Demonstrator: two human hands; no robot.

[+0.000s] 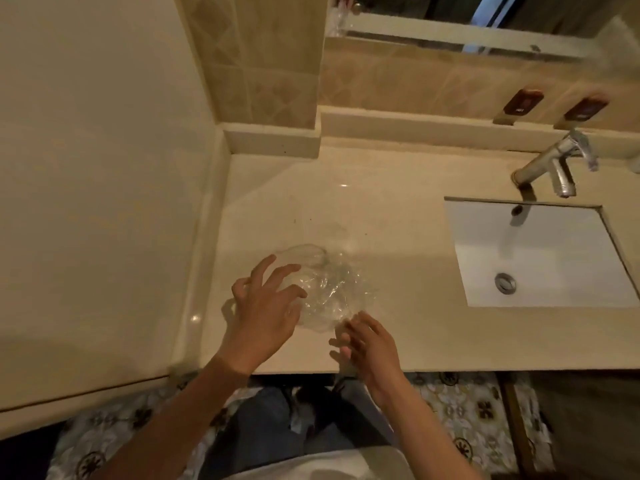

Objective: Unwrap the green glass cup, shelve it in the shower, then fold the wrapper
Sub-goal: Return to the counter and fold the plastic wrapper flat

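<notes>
Left of the sink (540, 254), both hands, left (263, 313) spread and right (367, 344) loosely apart, flatten the wrapper (329, 292), which may spring open.

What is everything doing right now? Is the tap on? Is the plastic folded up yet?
wrapper: crinkled, spread on the counter, not folded
left hand: fingers spread, over the wrapper's left edge
right hand: at the wrapper's near edge; grip unclear
tap: no water running
sink: empty, looks dry
counter: bare except the wrapper
</notes>
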